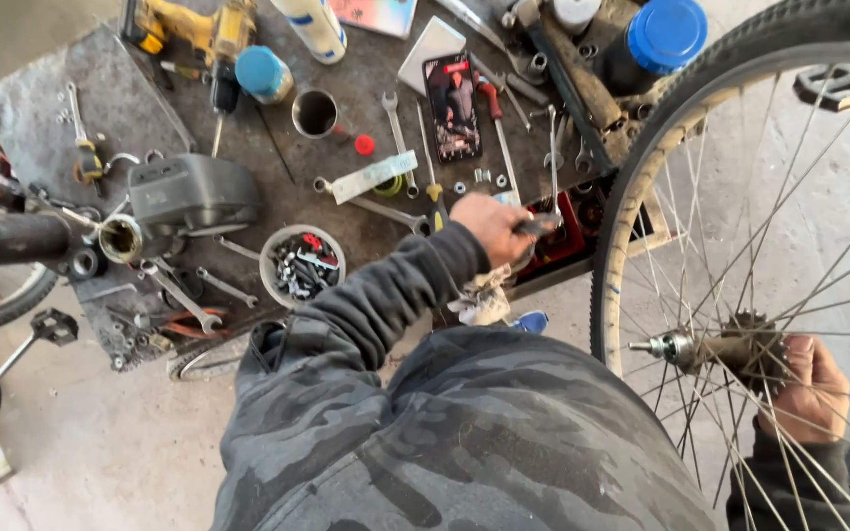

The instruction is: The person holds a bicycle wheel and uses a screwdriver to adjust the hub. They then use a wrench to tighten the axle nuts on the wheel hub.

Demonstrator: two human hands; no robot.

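Nearest, the person's camouflage jacket point(464, 433) fills the lower frame. The right hand point(814, 383) sits behind the spokes, fingers closed around the hub point(730, 344) of the wheel point(641, 197), which stands upright at the right with its tyre edge just beside the table; the axle end pokes out toward the left. The left hand point(492, 228) reaches forward over the table edge, fingers wrapped shut on a dark tool handle point(540, 225) just above a red tray point(558, 241); what kind of tool it is cannot be told.

Just beyond the left arm, a round tub of small parts point(302, 264) rests on the table point(41, 108), with spanners point(189, 300) lying beside it. Farther back lie a phone point(453, 106), a tin point(315, 113), a blue-capped can point(264, 74) and a yellow drill point(194, 29). At the left a bike frame tube point(12, 236) juts in.

Judging from this, only one hand steadies the wheel, so it could roll or tip against the table while attention goes to the tool. The reaching sleeve passes close to the parts tub and loose spanners, and a careless pull back might knock them to the floor
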